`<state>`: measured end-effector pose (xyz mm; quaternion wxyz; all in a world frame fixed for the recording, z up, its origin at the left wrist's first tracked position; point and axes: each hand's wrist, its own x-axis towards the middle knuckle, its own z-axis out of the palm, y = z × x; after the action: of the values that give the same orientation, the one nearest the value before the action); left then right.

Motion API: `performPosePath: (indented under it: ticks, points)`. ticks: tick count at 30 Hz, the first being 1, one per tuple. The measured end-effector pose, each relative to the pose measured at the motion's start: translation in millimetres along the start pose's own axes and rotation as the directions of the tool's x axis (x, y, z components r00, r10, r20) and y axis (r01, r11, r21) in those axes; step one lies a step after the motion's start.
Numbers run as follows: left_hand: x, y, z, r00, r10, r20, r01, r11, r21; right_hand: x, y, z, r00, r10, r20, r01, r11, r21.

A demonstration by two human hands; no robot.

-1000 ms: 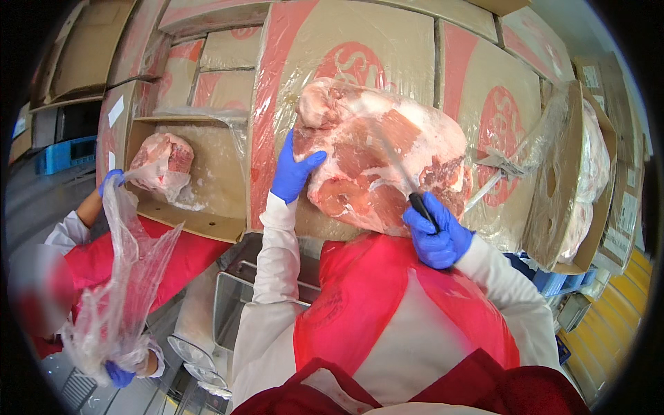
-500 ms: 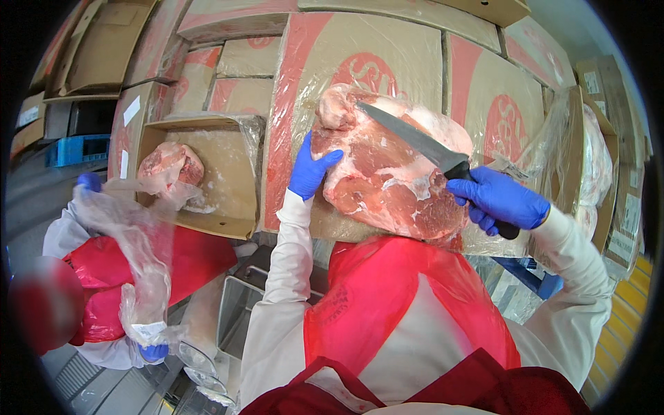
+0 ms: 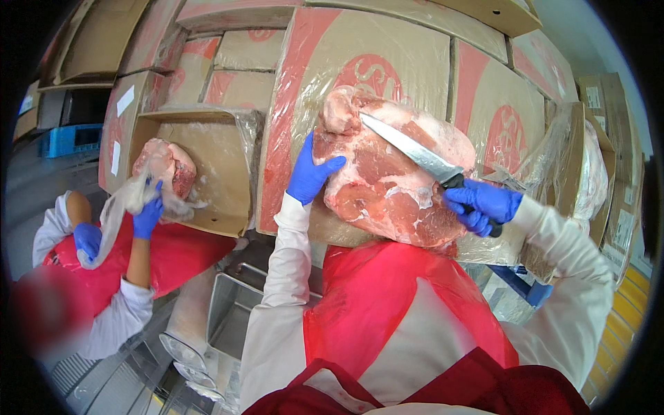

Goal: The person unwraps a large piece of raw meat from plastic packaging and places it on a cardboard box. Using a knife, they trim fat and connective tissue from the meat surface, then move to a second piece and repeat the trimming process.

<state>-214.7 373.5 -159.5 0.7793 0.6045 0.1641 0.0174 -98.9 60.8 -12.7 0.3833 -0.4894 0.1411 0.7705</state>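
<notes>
A large raw cut of meat [image 3: 377, 211], pink with white fat, lies on a plastic-wrapped carton [image 3: 377, 41] in front of me. My left hand [image 3: 310, 173], blue-gloved, grips its left edge, thumb on top and fingers along the side, partly hidden. In my right hand [image 3: 490, 200], also blue-gloved, is the black handle of a knife [image 3: 413, 149]. The broad blade slants up and left over the meat, its tip by the knobby upper end. Whether the edge presses into the flesh I cannot tell.
Left of me a co-worker's gloved hands [image 3: 147, 216] handle clear plastic film [image 3: 119, 207] beside another meat piece [image 3: 183, 173] in an open carton [image 3: 228, 155]. A metal tub [image 3: 232, 311] stands below. An open carton with wrapped contents [image 3: 591, 166] is at the right.
My knife blade has turned, now catching light, its tip slightly lower. My right hand has shifted a little left. The co-worker's hands and film have moved to the meat in the carton.
</notes>
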Motion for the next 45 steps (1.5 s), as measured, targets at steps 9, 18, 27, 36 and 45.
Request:
performPosePath:
  ticks: [9, 18, 27, 36, 45]
  points:
    - [-1, -2, -1, 0.998, -0.06, -0.007, 0.059, 0.997, -0.053, 79, 70, 28, 0.457, -0.635, 0.622, -0.138, 0.64, 0.756]
    - [5, 33, -1, 0.98, 0.14, -0.144, -0.032, 0.82, 0.572, 51, 38, 3, 0.765, -0.605, 0.222, 0.246, 0.592, 0.767]
    - [78, 131, 87, 0.981, -0.094, 0.168, -0.185, -0.222, 0.957, 46, 76, 31, 0.8, -0.501, -0.331, 0.581, 0.785, 0.217]
    - [129, 125, 106, 0.872, -0.424, 0.244, -0.427, -0.417, 0.803, 42, 88, 26, 0.779, -0.572, -0.256, 0.625, 0.742, 0.244]
    - [142, 134, 97, 0.672, -0.636, 0.379, -0.663, -0.289, 0.691, 45, 93, 8, 0.792, -0.592, -0.148, 0.591, 0.685, 0.425]
